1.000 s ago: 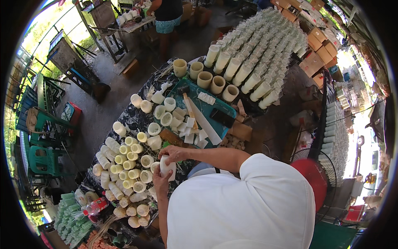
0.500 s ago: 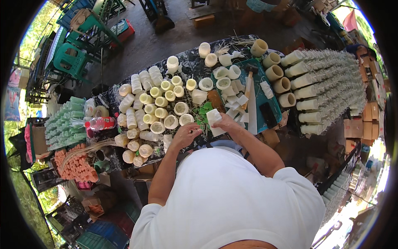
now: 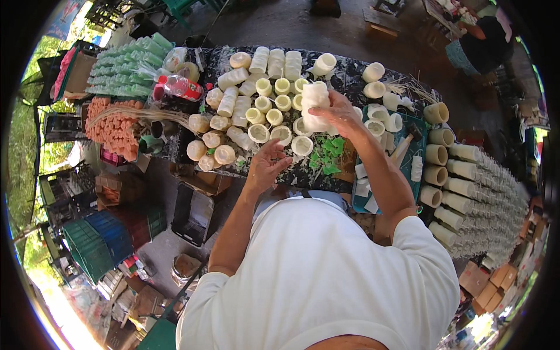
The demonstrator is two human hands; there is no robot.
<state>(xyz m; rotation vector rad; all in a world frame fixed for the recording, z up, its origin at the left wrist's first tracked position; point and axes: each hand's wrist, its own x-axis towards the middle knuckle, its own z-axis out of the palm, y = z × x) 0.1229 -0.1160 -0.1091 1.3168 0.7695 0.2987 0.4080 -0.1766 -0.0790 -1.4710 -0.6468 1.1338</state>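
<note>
My right hand (image 3: 343,115) grips a white candle (image 3: 315,107) with a bumpy, wavy side, held upright above the work table. Just beyond and to the left of it stand several pale yellow wax cups (image 3: 282,86), some with thin sticks or wicks rising from them. Empty and open, my left hand (image 3: 268,165) hovers near the table's front edge, its fingers apart. Near that hand are hollow white wax shells (image 3: 259,133). Bright green leaf-shaped pieces (image 3: 328,155) lie between my two hands.
To the right, a teal tray (image 3: 415,185) holds a hammer (image 3: 406,143) and white pieces. Beyond it stand thick wax tubes (image 3: 436,154) and rows of pale candles (image 3: 459,185). Green candles (image 3: 131,67), orange pieces (image 3: 111,125) and a red-labelled bottle (image 3: 181,87) sit at left.
My right hand has lifted the white candle up and over the wax cups. My left hand has reached slightly forward with its fingers spreading. The view has swung to the left.
</note>
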